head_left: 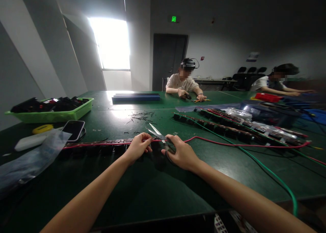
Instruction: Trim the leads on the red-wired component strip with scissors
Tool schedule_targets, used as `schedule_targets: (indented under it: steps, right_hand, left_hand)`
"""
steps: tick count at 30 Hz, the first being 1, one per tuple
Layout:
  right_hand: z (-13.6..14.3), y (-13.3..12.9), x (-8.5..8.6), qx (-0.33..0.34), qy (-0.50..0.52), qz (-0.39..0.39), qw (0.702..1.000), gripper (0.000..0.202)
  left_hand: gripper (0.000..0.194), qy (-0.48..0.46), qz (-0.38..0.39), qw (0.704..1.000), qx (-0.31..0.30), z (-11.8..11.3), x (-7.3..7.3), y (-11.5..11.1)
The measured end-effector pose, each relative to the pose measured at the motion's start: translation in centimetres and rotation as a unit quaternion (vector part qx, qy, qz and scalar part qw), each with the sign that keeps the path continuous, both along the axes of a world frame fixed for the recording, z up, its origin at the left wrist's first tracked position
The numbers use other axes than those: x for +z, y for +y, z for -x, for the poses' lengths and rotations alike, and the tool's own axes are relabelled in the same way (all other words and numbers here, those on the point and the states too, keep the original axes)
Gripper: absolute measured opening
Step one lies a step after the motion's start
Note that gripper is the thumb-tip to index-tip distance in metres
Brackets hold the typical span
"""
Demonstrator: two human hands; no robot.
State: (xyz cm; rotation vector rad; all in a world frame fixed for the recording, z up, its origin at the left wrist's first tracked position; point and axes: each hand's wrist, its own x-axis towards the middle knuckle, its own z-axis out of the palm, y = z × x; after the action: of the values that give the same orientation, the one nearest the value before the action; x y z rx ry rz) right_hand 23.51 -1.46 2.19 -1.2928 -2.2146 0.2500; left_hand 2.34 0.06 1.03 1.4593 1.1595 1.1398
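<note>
My right hand (182, 151) grips a pair of scissors (158, 133) by its dark handles, with the blades spread apart and pointing up and left. Close beside the blades, my left hand (140, 146) is closed in a pinch on a red wire (195, 138) at the right end of a long black strip (102, 150). The wire runs along this strip, passes behind the scissors and continues to the right. Whether the fingertips also hold something smaller is hidden.
Cut black scraps (142, 117) lie beyond my hands. On the left are a green basket (51, 115), a phone (73, 130) and a plastic bag (33, 161). More wired strips (216, 126) and a green wire (267, 172) lie right. Across the table (163, 189) sit two people (184, 80).
</note>
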Motion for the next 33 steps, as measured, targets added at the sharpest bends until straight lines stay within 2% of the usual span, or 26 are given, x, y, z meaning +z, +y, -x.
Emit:
schedule_targets:
  steps: [11, 18, 33]
  right_hand:
    - [0.01, -0.03, 0.03, 0.064, -0.008, 0.022, 0.998, 0.051]
    - [0.05, -0.08, 0.11, 0.07, -0.003, 0.021, 0.997, 0.046]
    - [0.02, 0.01, 0.09, 0.083, 0.012, 0.028, 0.996, 0.049]
  left_hand:
    - [0.011, -0.004, -0.001, 1.0, 0.006, -0.09, -0.06, 0.02]
    - [0.011, -0.005, 0.003, 1.0, 0.005, -0.06, -0.17, 0.12]
    - [0.012, 0.012, -0.004, 1.0, -0.004, -0.02, 0.14, 0.0]
